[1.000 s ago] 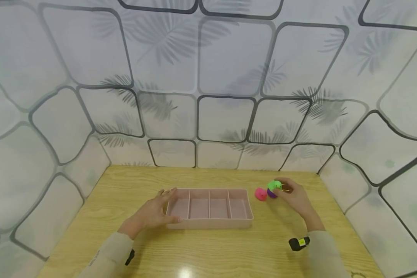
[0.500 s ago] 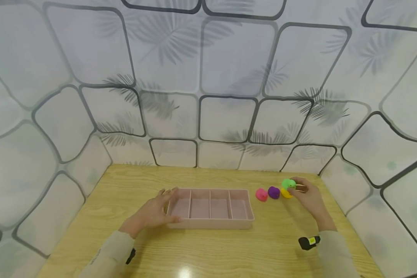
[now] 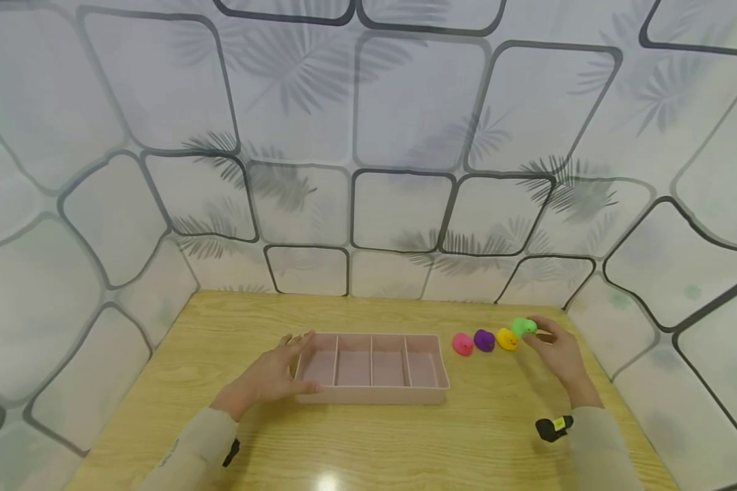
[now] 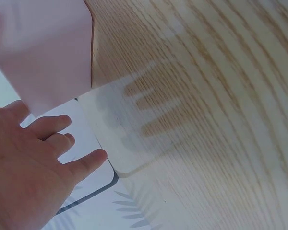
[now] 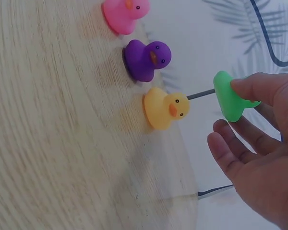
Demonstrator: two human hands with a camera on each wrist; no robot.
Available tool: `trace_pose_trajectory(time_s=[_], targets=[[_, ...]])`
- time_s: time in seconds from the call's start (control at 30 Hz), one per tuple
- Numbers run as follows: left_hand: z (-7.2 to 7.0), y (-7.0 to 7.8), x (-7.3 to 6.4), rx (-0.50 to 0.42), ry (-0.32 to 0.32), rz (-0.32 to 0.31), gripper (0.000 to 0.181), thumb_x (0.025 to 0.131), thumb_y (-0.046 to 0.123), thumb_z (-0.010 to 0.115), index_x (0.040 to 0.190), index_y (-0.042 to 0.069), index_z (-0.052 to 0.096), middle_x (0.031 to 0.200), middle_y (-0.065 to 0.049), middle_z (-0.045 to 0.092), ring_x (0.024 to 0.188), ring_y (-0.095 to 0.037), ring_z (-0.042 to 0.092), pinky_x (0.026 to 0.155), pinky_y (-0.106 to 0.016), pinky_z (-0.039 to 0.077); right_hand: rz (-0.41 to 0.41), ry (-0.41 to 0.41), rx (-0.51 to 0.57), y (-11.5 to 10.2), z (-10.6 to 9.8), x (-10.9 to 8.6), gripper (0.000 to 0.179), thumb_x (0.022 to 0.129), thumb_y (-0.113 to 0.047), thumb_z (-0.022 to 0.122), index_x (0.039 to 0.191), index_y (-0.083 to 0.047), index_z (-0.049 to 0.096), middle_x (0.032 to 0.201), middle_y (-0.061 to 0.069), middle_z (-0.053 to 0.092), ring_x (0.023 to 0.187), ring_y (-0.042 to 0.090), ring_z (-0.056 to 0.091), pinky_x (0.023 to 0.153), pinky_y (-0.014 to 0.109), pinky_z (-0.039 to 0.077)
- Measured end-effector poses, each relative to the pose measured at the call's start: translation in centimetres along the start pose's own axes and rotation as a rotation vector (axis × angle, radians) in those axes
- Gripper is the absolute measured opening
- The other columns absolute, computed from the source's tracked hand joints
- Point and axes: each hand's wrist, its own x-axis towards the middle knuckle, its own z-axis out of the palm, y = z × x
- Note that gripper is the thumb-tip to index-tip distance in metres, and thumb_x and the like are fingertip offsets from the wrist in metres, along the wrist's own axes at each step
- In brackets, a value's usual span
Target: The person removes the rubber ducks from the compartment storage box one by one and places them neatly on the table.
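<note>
In the head view, a pink tray with several compartments [image 3: 371,394] lies on the table. My left hand [image 3: 269,380] holds its left end, thumb at the front wall and fingers at the back corner. The left wrist view shows the remaining fingers [image 4: 89,165] spread loosely past the tray's end wall [image 4: 48,52]. My right hand [image 3: 559,353] pinches a green toy duck [image 5: 228,98] between thumb and fingers, held up off the table. Left of it stand a yellow duck [image 5: 164,109], a purple duck [image 5: 145,60] and a pink duck [image 5: 125,13] in a row.
The wooden table [image 3: 368,443] meets a patterned backdrop [image 3: 399,204] at its back edge, and the same cloth rises at both sides. The duck row stands just right of the tray. A black wrist camera [image 3: 553,428] sits at the right cuff.
My right hand has moved right with the green duck, past the purple and yellow ducks, which now show fully. My left hand and the tray stay where they were.
</note>
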Motion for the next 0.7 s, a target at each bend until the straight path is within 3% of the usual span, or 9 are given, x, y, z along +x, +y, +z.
trace_pose_trajectory(time_s=[0.17,0.33,0.6,0.7], targets=[[0.1,-0.1,0.1,0.005,0.004,0.005,0.111,0.087,0.073,0.072,0.170,0.018,0.022,0.169,-0.024,0.034,0.157,-0.054,0.025,0.112,-0.076,0.039,0.058,0.000,-0.017,0.7,-0.3,0.3,0.062,0.107,-0.034,0.063,0.155,0.001,0.047,0.155,0.033,0.048,0.132,0.053,0.057,0.089,0.041,0.059],[0.2,-0.1,0.1,-0.004,0.008,0.007,0.112,0.087,0.073,0.071,0.170,0.018,0.022,0.168,-0.024,0.035,0.157,-0.054,0.025,0.111,-0.075,0.041,0.111,-0.012,0.001,1.6,-0.3,0.6,0.063,0.108,-0.033,0.058,0.158,0.001,0.042,0.158,0.035,0.043,0.135,0.055,0.053,0.097,0.057,0.057],[0.2,-0.1,0.0,-0.014,0.001,-0.001,0.111,0.087,0.073,0.072,0.170,0.017,0.022,0.169,-0.023,0.035,0.157,-0.053,0.023,0.111,-0.075,0.040,0.152,-0.025,0.001,3.6,0.2,0.9,0.060,0.108,-0.027,0.058,0.156,0.006,0.042,0.157,0.037,0.043,0.133,0.055,0.054,0.094,0.045,0.060],[0.2,-0.1,0.0,-0.010,0.001,-0.004,0.111,0.087,0.073,0.072,0.170,0.017,0.023,0.169,-0.022,0.036,0.158,-0.053,0.023,0.112,-0.076,0.039,0.174,-0.033,0.009,4.1,0.4,1.0,0.059,0.109,-0.026,0.057,0.156,0.005,0.041,0.159,0.036,0.041,0.134,0.055,0.053,0.099,0.050,0.058]])
